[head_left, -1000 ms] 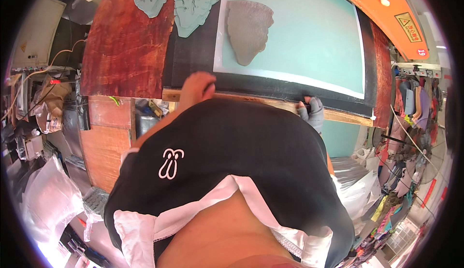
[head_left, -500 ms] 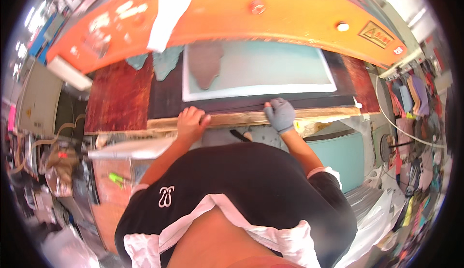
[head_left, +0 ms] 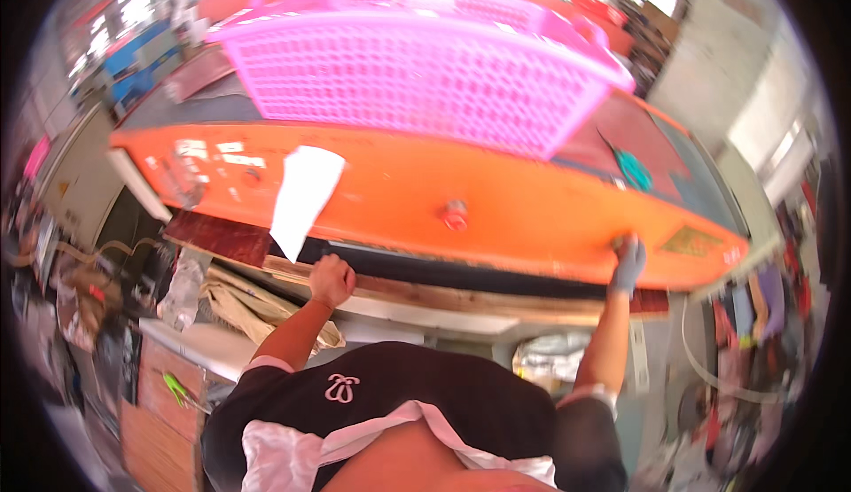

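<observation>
Nearest us, our left hand (head_left: 331,281) is clenched on the near edge of the wooden board (head_left: 461,297), left of centre. To the right, our gloved right hand (head_left: 628,264) reaches up and grips the lower rim of the orange machine (head_left: 496,199). A white paper (head_left: 303,192) hangs on the machine's front, above our left hand. Farthest off, a pink basket (head_left: 425,75) sits on top.

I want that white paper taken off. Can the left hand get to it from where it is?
Probably yes: the left hand rests on the wooden edge just below the white paper, nothing between.
</observation>
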`<state>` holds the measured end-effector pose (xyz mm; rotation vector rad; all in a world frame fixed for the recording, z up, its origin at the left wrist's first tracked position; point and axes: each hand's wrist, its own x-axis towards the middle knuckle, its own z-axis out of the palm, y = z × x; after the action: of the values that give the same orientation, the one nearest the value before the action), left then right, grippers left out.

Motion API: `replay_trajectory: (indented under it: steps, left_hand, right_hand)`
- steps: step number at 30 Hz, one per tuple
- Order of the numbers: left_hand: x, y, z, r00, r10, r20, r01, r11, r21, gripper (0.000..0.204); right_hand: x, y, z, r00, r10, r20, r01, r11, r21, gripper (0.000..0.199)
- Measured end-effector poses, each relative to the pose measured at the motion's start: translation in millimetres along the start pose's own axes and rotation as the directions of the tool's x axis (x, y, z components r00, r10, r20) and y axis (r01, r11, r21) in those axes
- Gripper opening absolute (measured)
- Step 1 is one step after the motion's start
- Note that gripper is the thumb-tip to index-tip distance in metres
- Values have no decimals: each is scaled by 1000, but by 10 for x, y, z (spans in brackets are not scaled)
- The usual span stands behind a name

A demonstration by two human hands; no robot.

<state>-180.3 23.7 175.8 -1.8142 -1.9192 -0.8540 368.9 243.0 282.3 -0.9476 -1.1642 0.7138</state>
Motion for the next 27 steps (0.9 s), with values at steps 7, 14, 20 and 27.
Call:
replay_trajectory:
  steps: [7,14,20,27]
  left_hand:
    - [-53,-14,-31,1000,-12,18,12,1000,-16,13]
    - [-73,-18,-43,1000,0,17,0,999,-37,16]
    - [-72,-28,-55,990,-107,89,117,986,-121,23]
    - [-433,27,-260,976,-101,190,131,980,-148,26]
  right_hand:
    - [-1508,331,730,774,-186,605,576,603,-552,18]
    - [-1697,551,1013,663,-100,742,614,640,-462,19]
    - [-1846,498,1025,723,-146,675,617,576,-536,20]
    - [-2239,424,841,787,-54,615,519,598,-611,22]
